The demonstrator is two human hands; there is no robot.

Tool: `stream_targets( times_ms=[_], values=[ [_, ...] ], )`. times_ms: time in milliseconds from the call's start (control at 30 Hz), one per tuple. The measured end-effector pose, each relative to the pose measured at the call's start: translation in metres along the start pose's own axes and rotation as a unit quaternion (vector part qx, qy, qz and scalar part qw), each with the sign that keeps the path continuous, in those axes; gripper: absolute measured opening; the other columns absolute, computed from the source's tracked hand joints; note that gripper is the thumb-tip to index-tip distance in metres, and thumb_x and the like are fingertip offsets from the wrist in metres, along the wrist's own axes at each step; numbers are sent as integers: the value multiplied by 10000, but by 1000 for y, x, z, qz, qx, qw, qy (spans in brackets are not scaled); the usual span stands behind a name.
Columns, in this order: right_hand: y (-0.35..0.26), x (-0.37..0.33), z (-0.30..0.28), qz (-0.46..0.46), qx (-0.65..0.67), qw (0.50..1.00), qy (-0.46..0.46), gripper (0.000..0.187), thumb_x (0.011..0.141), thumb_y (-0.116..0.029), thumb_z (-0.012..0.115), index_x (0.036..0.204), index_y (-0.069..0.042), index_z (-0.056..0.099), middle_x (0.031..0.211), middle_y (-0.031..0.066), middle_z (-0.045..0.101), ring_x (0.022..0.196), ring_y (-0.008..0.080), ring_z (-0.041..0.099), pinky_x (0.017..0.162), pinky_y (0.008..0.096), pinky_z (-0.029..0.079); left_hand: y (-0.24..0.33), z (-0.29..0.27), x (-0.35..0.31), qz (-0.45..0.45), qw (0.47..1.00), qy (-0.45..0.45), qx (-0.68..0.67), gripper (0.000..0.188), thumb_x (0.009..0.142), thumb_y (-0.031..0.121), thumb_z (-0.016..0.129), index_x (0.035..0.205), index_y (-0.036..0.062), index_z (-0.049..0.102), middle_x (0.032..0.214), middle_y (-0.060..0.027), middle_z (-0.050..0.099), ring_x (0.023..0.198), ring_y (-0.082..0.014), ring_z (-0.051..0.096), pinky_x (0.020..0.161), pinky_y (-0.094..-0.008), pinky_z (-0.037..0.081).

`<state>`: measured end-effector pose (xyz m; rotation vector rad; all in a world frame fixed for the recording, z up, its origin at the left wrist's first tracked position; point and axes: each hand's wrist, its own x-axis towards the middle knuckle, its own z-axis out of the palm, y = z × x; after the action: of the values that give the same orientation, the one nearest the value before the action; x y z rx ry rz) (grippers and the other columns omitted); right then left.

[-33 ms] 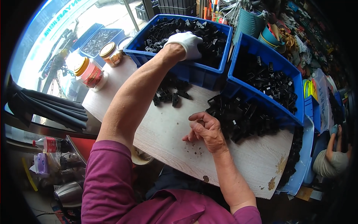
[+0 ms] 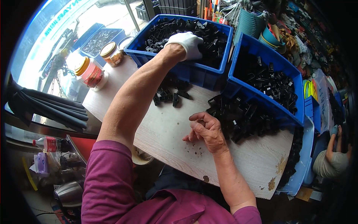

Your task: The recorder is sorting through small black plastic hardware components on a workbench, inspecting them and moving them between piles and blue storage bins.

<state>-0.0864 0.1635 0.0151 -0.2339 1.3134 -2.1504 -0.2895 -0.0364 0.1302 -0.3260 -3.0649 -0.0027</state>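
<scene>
My left hand (image 2: 187,45), in a white glove, reaches into a blue bin (image 2: 201,71) filled with small black parts (image 2: 164,31). Its fingertips are hidden, so I cannot see whether they grip anything. My bare right hand (image 2: 209,132) hovers over the pale wood-grain table (image 2: 164,130), its fingers loosely bent and apart, with nothing visible in them. To its right lies a heap of black clip-like parts (image 2: 246,117). A smaller group of black parts (image 2: 173,95) rests in front of the bin, near my left forearm.
A second blue bin (image 2: 233,80) with black parts stands right of the first. Lidded jars (image 2: 91,72) sit at the table's left end by the window. Stacked teal baskets (image 2: 248,28) rise behind the bins. Another person (image 2: 330,162) is at the far right.
</scene>
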Motion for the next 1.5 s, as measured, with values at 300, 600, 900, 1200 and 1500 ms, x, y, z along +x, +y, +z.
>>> stream_targets(
  times_ms=[300, 600, 900, 1200, 1500],
  values=[
    [-7, 0, 8, 7, -30, 999, 25, 249, 982, -116, 679, 1171, 35, 619, 602, 9, 494, 584, 144, 636, 726, 470, 666, 5, -2, 2, -26, 999, -33, -2, 534, 803, 385, 701, 1325, 273, 702, 1218, -137, 733, 1097, -338, 716, 983, -431, 576],
    [0, -1, 0, 1, -32, 999, -3, 282, 997, -194, 696, 1187, 2, 625, 715, 29, 657, 662, 151, 710, 673, 324, 631, -4, 1, 3, -28, 996, 42, -67, 415, 832, 386, 685, 1186, 184, 759, 1115, -162, 752, 1037, -363, 722, 942, -439, 581],
    [-3, -1, 1, -2, -4, 1000, 0, 256, 996, -158, 689, 1182, 5, 624, 711, 23, 641, 647, 122, 677, 700, 351, 651, -12, 4, 4, 6, 985, 150, -89, 362, 850, 389, 681, 1093, 134, 764, 1001, -172, 753, 967, -373, 723, 880, -443, 590],
    [1, 1, 0, -14, 14, 1000, -13, 239, 995, -136, 684, 1177, 8, 627, 661, -5, 564, 618, 99, 633, 737, 381, 657, -38, -5, -4, -29, 930, 289, -226, 322, 905, 347, 736, 1063, 69, 777, 892, -120, 774, 790, -228, 745, 756, -336, 596],
    [-3, -1, 1, -8, 15, 1000, -8, 235, 996, -127, 681, 1166, 22, 619, 719, 26, 632, 642, 99, 642, 740, 398, 665, -39, -3, -73, -18, 836, 496, -236, 207, 837, 225, 785, 966, 67, 754, 920, -126, 722, 820, -296, 718, 747, -350, 576]
  ],
)
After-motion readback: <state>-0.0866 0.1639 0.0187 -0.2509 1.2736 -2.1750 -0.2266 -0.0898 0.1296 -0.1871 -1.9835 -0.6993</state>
